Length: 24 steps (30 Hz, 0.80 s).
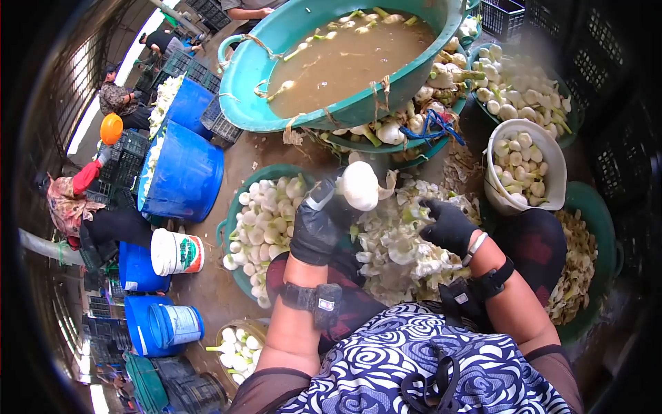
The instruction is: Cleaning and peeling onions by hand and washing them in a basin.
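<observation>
My left hand (318, 227), in a black glove, grips a large white garlic bulb (359, 186). A strip of dry skin (388, 185) hangs off the bulb's right side. To the right, my right hand (449, 225), also gloved in black, has its fingers apart and nothing visible in them. Beneath both hands lies a heap of peeled garlic skins (408, 253). Beside my left hand is a green tub with many clean garlic bulbs (264, 222).
A tilted green basin (331, 121) of brown water rests on unpeeled garlic bulbs (390, 133). At right are a white bucket (556, 160) and a green tub of peelings (574, 269). Blue tubs (191, 173) stand at left, where a person raises an orange bowl (111, 129).
</observation>
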Each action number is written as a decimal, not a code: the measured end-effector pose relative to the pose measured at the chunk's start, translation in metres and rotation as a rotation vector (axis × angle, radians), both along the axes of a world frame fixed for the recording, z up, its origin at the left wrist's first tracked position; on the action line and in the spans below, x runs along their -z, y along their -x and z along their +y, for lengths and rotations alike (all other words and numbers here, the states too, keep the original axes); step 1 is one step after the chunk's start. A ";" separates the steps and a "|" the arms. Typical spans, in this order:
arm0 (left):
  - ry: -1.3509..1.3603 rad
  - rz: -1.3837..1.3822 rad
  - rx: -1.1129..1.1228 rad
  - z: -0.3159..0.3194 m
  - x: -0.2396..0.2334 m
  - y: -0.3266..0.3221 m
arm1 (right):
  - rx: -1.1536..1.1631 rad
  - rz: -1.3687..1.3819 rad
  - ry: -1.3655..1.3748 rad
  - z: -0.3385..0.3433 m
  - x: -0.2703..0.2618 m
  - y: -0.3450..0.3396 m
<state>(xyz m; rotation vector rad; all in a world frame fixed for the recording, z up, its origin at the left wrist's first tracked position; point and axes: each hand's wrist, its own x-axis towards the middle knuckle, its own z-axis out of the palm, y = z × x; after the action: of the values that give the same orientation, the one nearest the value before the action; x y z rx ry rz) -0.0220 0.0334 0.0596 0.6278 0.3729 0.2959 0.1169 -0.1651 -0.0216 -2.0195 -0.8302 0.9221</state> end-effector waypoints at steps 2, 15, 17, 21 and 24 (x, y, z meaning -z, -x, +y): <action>-0.008 0.017 -0.012 -0.003 0.008 0.005 | 0.127 0.235 -0.454 0.010 -0.019 0.010; -0.867 0.082 -0.069 0.020 0.004 0.042 | 0.045 0.605 -0.621 0.017 -0.102 -0.028; -1.192 0.197 -0.304 0.045 -0.021 0.054 | -0.367 -0.237 -0.285 0.001 -0.038 -0.040; -1.958 0.860 -0.067 0.120 -0.059 0.108 | 0.122 0.334 -0.279 0.000 -0.034 -0.045; -1.867 0.422 -0.255 0.119 -0.119 0.079 | 0.158 0.355 -0.337 0.007 -0.054 -0.061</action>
<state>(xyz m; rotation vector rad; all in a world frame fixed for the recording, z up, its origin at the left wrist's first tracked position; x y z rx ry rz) -0.1007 0.1524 0.1781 2.5101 0.5162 0.7458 0.1777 -0.1578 0.0321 -1.5491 -0.5758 0.9437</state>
